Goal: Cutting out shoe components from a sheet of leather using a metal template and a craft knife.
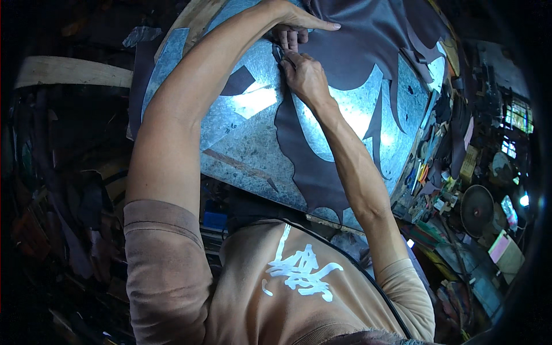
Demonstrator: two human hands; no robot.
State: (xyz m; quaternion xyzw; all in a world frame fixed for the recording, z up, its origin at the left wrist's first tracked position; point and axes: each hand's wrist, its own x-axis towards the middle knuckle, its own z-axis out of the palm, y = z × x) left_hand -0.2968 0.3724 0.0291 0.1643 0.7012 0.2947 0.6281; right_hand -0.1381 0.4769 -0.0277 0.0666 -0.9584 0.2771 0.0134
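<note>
A large dark brown leather sheet (356, 46) with curved cut edges is spread over a grey metal-topped table (244, 144). At the far side, my left hand (293, 20) rests over the leather, thumb stretched to the right and fingers pointing down toward my other hand. Close below it, my right hand (306, 75) is closed round a slim dark tool (278, 53), mostly hidden by the fingers. That tool meets the leather's left edge. A narrow leather strip (287, 144) runs from there toward me.
Small dark leather scraps (237, 81) and a thin brown strip (241, 167) lie left of the sheet. Hand tools and clutter (424, 169) crowd the table's right edge. A wooden plank (75, 72) juts in at left. A round dark disc (476, 210) stands at right.
</note>
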